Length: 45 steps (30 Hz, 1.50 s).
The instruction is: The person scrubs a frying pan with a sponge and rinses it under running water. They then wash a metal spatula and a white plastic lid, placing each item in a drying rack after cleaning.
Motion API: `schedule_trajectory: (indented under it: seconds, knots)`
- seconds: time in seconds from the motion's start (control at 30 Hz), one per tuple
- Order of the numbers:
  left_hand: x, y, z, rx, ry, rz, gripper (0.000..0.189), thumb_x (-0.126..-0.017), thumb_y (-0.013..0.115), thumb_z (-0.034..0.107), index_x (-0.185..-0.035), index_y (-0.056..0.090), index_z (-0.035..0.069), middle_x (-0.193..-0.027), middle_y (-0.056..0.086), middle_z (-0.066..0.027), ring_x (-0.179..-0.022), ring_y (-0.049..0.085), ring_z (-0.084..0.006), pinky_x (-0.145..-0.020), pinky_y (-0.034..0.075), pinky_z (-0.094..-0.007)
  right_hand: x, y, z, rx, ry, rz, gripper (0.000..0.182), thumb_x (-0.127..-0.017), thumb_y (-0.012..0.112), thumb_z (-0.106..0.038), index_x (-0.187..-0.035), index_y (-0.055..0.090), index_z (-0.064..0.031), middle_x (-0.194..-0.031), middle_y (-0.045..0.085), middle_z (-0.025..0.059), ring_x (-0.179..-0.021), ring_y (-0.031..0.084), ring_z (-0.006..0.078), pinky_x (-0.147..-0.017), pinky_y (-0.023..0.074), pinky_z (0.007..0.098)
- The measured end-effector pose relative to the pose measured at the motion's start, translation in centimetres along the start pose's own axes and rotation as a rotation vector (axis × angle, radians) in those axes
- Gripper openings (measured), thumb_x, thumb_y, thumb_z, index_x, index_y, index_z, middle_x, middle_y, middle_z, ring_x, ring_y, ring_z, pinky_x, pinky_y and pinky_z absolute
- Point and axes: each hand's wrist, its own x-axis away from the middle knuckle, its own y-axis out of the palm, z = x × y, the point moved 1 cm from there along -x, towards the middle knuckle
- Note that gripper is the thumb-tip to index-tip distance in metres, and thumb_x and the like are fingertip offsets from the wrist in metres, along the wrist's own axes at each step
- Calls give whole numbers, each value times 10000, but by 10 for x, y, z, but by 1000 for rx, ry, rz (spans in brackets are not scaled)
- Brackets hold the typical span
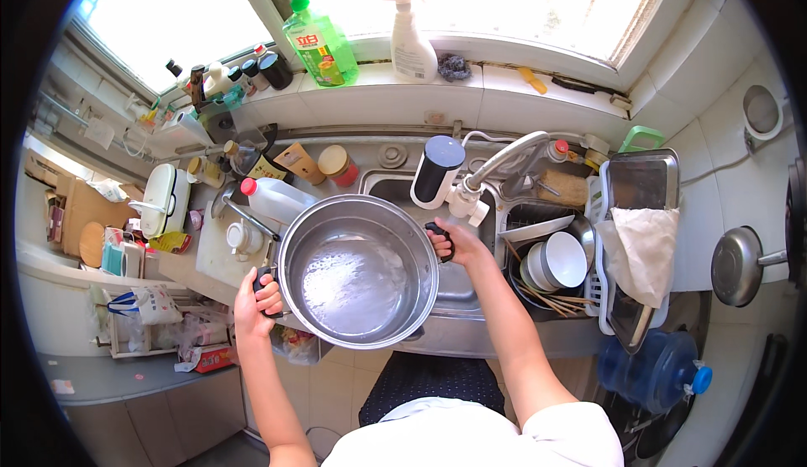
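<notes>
A large stainless steel pot point(358, 271) with some water in it is held between my hands, partly over the left sink basin point(459, 290) and the counter's front edge. My left hand point(257, 306) grips its black handle on the left side. Around the black handle on the right side, my right hand point(457, 243) is closed. A faucet with a black-and-white filter point(435, 170) stands just behind the right handle. White bowls point(564, 260) and several chopsticks point(561, 303) are in the right basin.
Behind the pot are a white jug with a red cap point(274, 199) and a jar point(338, 165). A dish rack point(605, 265) stands right of the sink. A green soap bottle point(320, 48) and a spray bottle point(413, 44) line the sill. A blue water jug point(649, 369) lies at lower right.
</notes>
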Motion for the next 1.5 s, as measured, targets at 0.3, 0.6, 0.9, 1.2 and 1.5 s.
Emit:
schedule_trajectory:
  seconds: [0.3, 0.6, 0.9, 1.2, 1.5]
  knots:
    - [-48, -17, -11, 14, -154, -89, 308, -956, 397, 350, -787, 443, 97, -549, 338, 79, -418, 306, -24, -406, 254, -182, 56, 11, -24, 132, -46, 225, 324, -943, 399, -325, -893, 473, -13, -481, 246, -90, -351, 186, 30, -318, 150, 203]
    - [-156, -32, -60, -528, -46, 47, 212, -945, 400, 209, -865, 516, 51, -654, 467, 29, -539, 422, -84, -498, 368, -227, 126, 34, -27, 36, -122, 437, 430, -927, 390, -450, -625, 364, -146, -458, 221, -84, -343, 177, 51, -317, 141, 222]
    - [-253, -8, -115, -1575, 325, 257, 266, -841, 544, 212, -918, 591, -39, -926, 615, -259, -928, 576, -412, -806, 438, -459, 118, -8, 4, 19, -428, 695, 375, -925, 473, -387, -684, 391, -112, -477, 204, -81, -358, 181, 51, -342, 150, 225]
    - [-276, 4, -113, -1822, 432, 260, 178, -777, 563, 87, -895, 567, -45, -898, 609, -264, -869, 588, -411, -765, 472, -458, 63, -77, 43, 491, -527, 1173, 84, -857, 472, -55, -904, 522, -6, -684, 494, 31, -561, 469, 124, -520, 413, 276]
    - [-338, 35, -132, -2441, 871, -44, 179, -677, 623, 102, -838, 624, 22, -867, 617, -129, -926, 564, -280, -783, 485, -361, 52, -139, 99, 670, -440, 1428, 443, -750, 473, -42, -1187, 429, 11, -1061, 576, 233, -1018, 554, 351, -897, 410, 370]
